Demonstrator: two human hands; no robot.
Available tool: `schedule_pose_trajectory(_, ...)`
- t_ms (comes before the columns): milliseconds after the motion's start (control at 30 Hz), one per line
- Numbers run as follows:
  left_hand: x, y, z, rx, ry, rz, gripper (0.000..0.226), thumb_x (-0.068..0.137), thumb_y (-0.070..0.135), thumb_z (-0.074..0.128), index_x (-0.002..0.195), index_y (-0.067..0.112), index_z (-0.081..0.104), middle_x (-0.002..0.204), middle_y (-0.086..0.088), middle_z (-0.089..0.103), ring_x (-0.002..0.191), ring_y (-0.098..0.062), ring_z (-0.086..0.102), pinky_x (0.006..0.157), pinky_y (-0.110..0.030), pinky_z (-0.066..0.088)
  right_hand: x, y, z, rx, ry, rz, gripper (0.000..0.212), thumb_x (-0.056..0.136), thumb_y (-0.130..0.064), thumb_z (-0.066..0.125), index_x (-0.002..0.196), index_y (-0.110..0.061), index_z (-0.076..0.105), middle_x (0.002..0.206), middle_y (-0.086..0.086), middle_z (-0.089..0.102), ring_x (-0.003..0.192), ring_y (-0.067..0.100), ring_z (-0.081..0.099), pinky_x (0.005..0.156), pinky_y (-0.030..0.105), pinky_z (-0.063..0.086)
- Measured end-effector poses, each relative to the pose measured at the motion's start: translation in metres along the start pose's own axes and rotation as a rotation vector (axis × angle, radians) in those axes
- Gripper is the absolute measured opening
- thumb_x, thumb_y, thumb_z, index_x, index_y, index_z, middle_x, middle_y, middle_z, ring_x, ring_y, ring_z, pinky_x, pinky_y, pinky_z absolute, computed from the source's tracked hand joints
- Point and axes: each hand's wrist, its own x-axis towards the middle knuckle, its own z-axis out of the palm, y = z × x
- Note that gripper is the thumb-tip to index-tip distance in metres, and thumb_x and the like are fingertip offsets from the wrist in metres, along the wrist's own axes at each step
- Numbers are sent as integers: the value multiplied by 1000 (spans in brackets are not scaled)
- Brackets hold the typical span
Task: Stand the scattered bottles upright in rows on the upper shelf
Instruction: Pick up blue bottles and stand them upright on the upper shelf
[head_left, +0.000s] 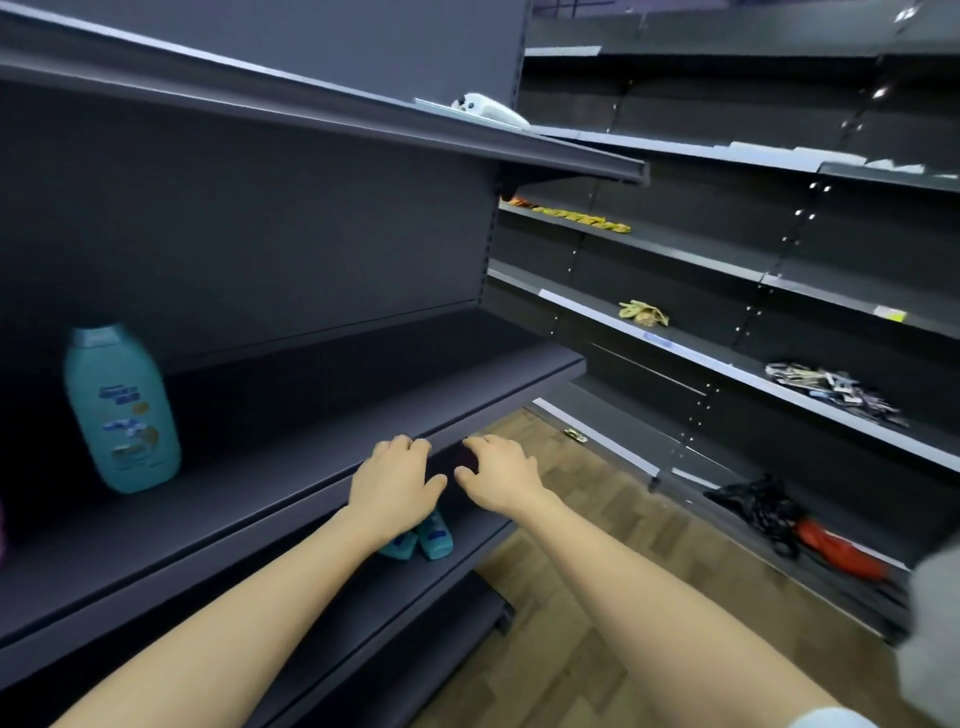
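Note:
A teal bottle (122, 410) with a printed label stands upright at the left of the upper shelf (322, 426). Two more teal bottles (418, 541) lie on the lower shelf (363, 613), partly hidden under my left wrist. My left hand (395, 483) and my right hand (498, 473) hover side by side, palms down, at the upper shelf's front lip. Their fingers are loosely bent and I see nothing held in them. The gap between the two hands is dark shadow.
A purple object (2, 525) shows at the far left edge. A white device (488, 110) lies on the top shelf. The shelving to the right holds yellow packets (582, 218), mixed small items (831, 389) and a black and red bundle (795, 525). Wood-pattern floor (597, 545) lies below.

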Motion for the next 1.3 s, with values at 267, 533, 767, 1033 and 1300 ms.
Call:
schedule_pose_trajectory(267,10,33,41,7,-86,33,50,95,42,47,138,17,40,137,-3,46,127,-22,40,96,-34,42,-3,49,15,0,-55,51,52,95,-36,44,144,-20,35,147,4,38,137,28,30,108,51,28)
schedule_pose_trajectory(533,38,45,87,62,-194,-68,47,96,42,45,136,17,41,136,-4,45,124,-23,42,91,-32,45,23,102,33,-8,-148,28,51,96,-36,43,144,-20,35,148,5,37,137,28,29,109,50,27)
schedule_pose_trajectory(767,57,47,125,70,-273,-195,46,95,41,45,135,17,41,135,-4,44,124,-23,41,92,-35,44,56,132,59,8,-225,-18,51,96,-36,43,143,-19,37,146,4,38,136,28,29,108,49,28)
schedule_pose_trajectory(1033,74,33,159,55,-318,-350,48,95,40,45,136,16,41,133,-7,44,123,-27,41,92,-36,43,99,149,89,-13,-337,-75,51,97,-37,44,144,-19,35,148,5,36,138,29,27,110,49,28)
schedule_pose_trajectory(1300,77,12,196,-3,-373,-502,49,95,37,47,137,14,40,136,-10,43,126,-29,39,97,-37,41,132,150,140,-14,-446,-145,53,96,-37,46,144,-19,33,148,6,36,136,30,30,108,47,30)
